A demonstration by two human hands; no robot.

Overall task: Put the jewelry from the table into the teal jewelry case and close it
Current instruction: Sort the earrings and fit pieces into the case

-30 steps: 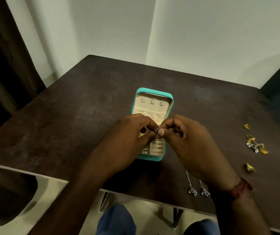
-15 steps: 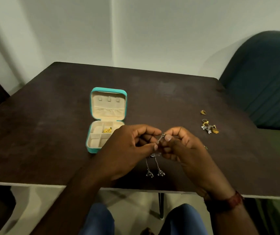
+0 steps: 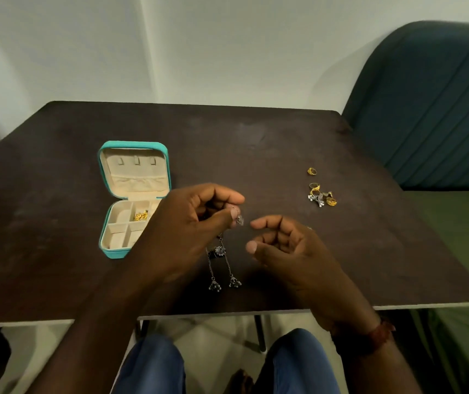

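1. The teal jewelry case (image 3: 133, 144) sits open on the worktop (image 3: 284, 137).
2. Just right of the case, the right hand (image 3: 287, 245) has let go and hangs loose and empty. The left hand (image 3: 190, 223) alone pinches the silver chain earrings (image 3: 222, 250), probably ready to carry them in.
3. Farther right of the case, loose rings (image 3: 320, 194) wait.

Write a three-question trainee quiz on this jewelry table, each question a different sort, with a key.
1. True or false: the teal jewelry case lies shut.
2. The right hand holds: A the silver earrings; B a gold ring; C nothing.
3. Fill in: the piece already in the case is ____ in colour.
Key: 1 false; 2 C; 3 gold.
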